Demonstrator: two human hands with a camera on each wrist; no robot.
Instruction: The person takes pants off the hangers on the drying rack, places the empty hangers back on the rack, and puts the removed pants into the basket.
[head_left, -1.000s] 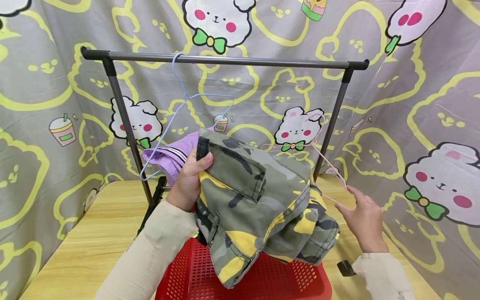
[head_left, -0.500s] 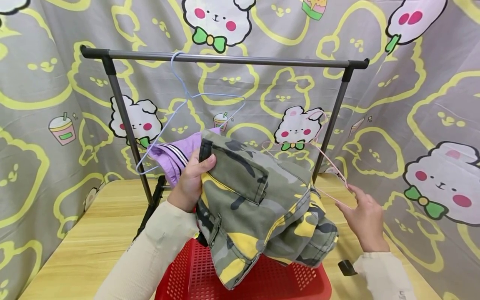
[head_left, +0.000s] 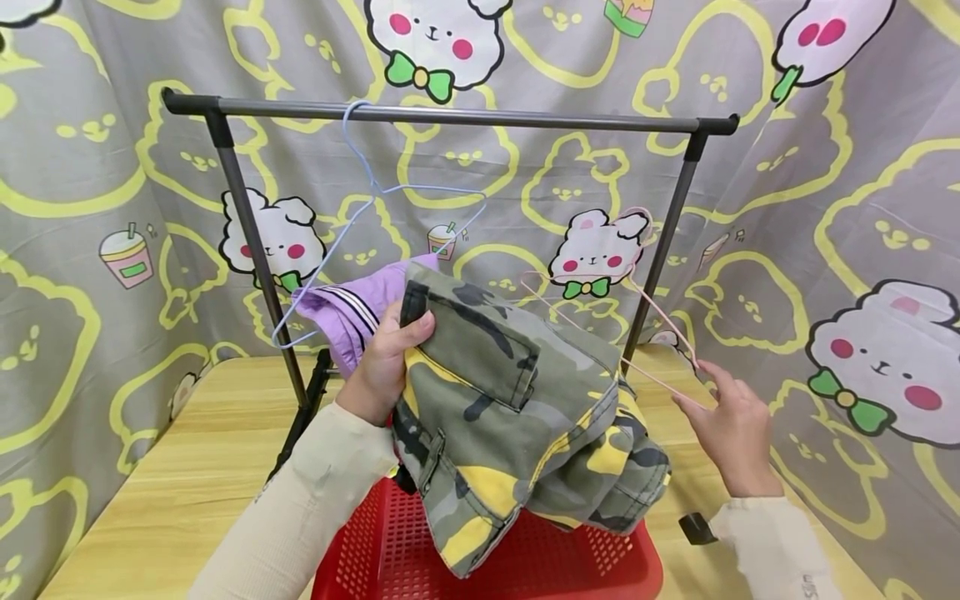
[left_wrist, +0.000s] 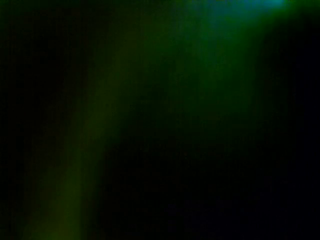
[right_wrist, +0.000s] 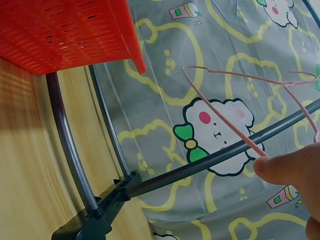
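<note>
Folded camouflage pants (head_left: 487, 392) in grey-green, black and yellow are held up over a red basket in the head view. My left hand (head_left: 386, 358) grips their upper left edge, thumb on top and fingers hidden behind the cloth. To the right, my right hand (head_left: 731, 429) pinches one end of a pink wire hanger (head_left: 663, 317). The hanger's far arm passes behind the pants, and its hook points up and away. In the right wrist view the thumb (right_wrist: 280, 170) presses on the hanger's wire (right_wrist: 225, 120). The left wrist view is almost black.
A grey clothes rack (head_left: 525, 120) stands on the wooden table (head_left: 195, 442). From its bar hangs a blue hanger (head_left: 360, 158) with a purple striped garment (head_left: 348, 312). The red basket (head_left: 600, 575) sits in front. A patterned curtain (head_left: 825, 250) surrounds the table.
The pants have shifted slightly, their right end drawing a little left. The pink hanger has tilted slightly upward at the hook. The blue hanger has swung a little on the bar.
</note>
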